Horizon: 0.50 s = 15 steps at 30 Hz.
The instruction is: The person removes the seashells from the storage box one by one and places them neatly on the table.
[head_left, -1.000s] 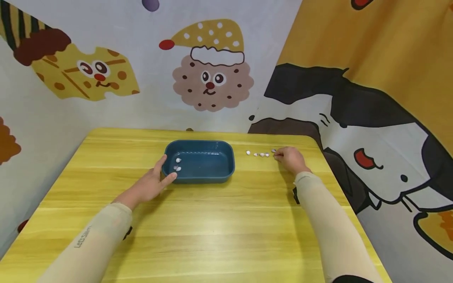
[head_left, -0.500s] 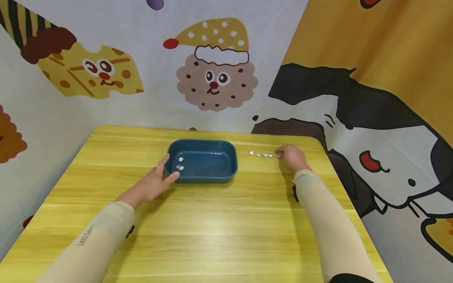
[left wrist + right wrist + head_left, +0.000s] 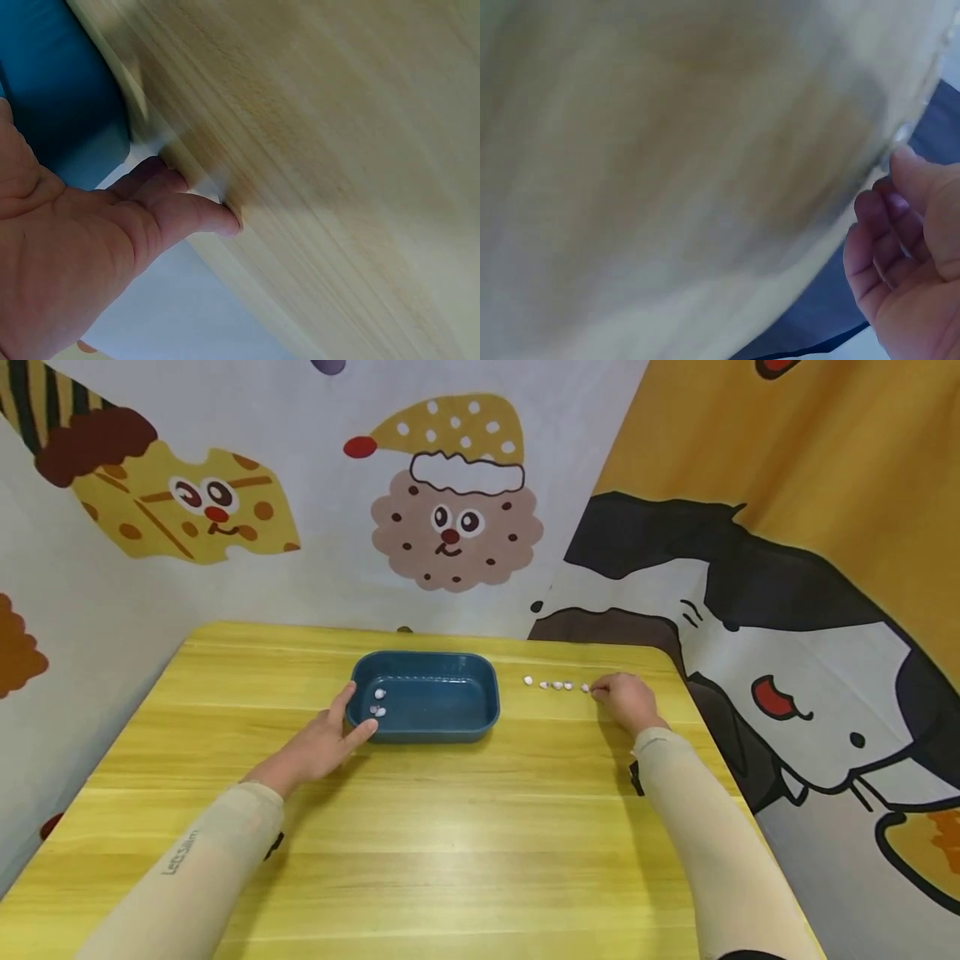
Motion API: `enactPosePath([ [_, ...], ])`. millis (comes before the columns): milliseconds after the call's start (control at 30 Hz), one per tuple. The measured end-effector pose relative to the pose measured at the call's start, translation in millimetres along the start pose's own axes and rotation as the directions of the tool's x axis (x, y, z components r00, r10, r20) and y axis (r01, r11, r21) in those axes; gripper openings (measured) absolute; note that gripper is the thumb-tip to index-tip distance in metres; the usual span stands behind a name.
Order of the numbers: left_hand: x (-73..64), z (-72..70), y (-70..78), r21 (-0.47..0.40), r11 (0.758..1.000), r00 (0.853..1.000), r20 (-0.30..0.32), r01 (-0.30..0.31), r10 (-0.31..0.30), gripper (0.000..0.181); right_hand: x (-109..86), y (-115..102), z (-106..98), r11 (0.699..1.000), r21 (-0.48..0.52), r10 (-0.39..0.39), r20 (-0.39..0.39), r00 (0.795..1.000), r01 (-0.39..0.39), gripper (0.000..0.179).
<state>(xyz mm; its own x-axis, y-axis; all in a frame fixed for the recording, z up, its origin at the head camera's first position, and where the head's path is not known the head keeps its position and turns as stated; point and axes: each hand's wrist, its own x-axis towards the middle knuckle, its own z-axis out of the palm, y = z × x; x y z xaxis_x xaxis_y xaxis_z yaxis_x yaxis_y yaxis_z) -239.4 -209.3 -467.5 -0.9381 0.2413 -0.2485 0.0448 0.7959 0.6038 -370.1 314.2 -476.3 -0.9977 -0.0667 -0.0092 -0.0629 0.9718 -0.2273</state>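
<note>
My left hand [image 3: 318,747] rests against the left end of a dark blue rectangular tray [image 3: 420,737], thumb at the near rim and fingers spread along the outer left side. In the left wrist view its fingers [image 3: 199,214] extend past the tray's corner. Inside the tray, near its left end, lie a white seashell [image 3: 380,693] and two more small pieces. Over at the right, my right hand [image 3: 628,700] pinches with thumb and index finger at a small whitish seashell [image 3: 585,687], the last in a row. The right wrist view shows the thumb tip right at this shell [image 3: 902,133].
Several small whitish shells [image 3: 557,686] lie in a loose row between the tray and my right hand. The yellow wood-grain table [image 3: 450,852] ends at a cartoon-printed cloth [image 3: 315,593] behind and at the right.
The rightmost shell has come slightly nearer, into line with the row. My right hand has shifted a little right and nearer. The left hand and tray stay put.
</note>
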Motion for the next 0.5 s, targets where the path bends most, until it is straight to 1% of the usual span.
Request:
enactPosePath([
  [33,0.1,0.6,-0.4,0.002,1.0,1.0,0.003,0.001,-0.001,0.09,-0.7,-4.7,-1.7,1.0,-0.009,-0.003,-0.02,1.0,0.003,0.025],
  [67,-0.1,0.9,-0.7,0.002,1.0,1.0,0.009,0.003,-0.003,0.091,-1.0,-11.7,-3.4,0.999,-0.023,-0.024,-0.06,0.998,0.023,0.025],
  [100,-0.4,0.8,-1.2,0.002,1.0,1.0,0.011,0.005,-0.005,0.091,-1.9,-23.0,-6.4,0.999,-0.031,-0.047,-0.104,0.993,0.044,0.025],
  [133,-0.6,0.6,-1.9,0.003,1.0,1.0,0.009,0.006,-0.006,0.091,-2.5,-38.2,-9.6,0.996,-0.033,-0.089,-0.154,0.984,0.085,0.025],
  [200,-1.3,-0.8,-3.3,0.01,1.0,1.0,0.004,0.01,-0.01,0.091,-5.1,-81.1,-16.9,0.979,-0.038,-0.202,-0.236,0.951,0.199,0.024],
  [233,-1.8,-1.7,-3.4,0.013,1.0,1.0,0.002,0.012,-0.012,0.091,-7.1,-106.9,-19.7,0.963,-0.039,-0.268,-0.256,0.929,0.268,0.023],
  [267,-2.1,-2.6,-3.6,0.016,1.0,1.0,-0.003,0.013,-0.013,0.091,-9.8,-134.5,-21.6,0.938,-0.04,-0.341,-0.259,0.904,0.343,0.024],
  [300,-2.3,-3.3,-3.4,0.02,1.0,1.0,-0.008,0.014,-0.014,0.091,-13.6,-162.9,-23.3,0.912,-0.03,-0.404,-0.234,0.884,0.409,0.025],
  [333,-2.2,-3.7,-2.9,0.024,1.0,1.0,-0.01,0.016,-0.016,0.091,-17.0,-189.5,-22.0,0.885,-0.027,-0.46,-0.189,0.868,0.464,0.027],
  [400,-1.8,-3.3,-0.7,0.025,1.0,1.0,-0.007,0.015,-0.015,0.091,-24.2,-236.9,-15.7,0.848,0.003,-0.528,-0.062,0.847,0.53,0.034],
  [467,-0.2,-1.3,1.8,0.024,1.0,1.0,-0.006,0.014,-0.014,0.091,-28.0,-272.6,-1.1,0.84,0.037,-0.542,0.079,0.836,0.541,0.042],
  [500,0.8,0.3,3.3,0.022,1.0,1.0,-0.001,0.015,-0.015,0.09,-28.2,-285.6,8.3,0.847,0.05,-0.53,0.147,0.835,0.529,0.047],
])
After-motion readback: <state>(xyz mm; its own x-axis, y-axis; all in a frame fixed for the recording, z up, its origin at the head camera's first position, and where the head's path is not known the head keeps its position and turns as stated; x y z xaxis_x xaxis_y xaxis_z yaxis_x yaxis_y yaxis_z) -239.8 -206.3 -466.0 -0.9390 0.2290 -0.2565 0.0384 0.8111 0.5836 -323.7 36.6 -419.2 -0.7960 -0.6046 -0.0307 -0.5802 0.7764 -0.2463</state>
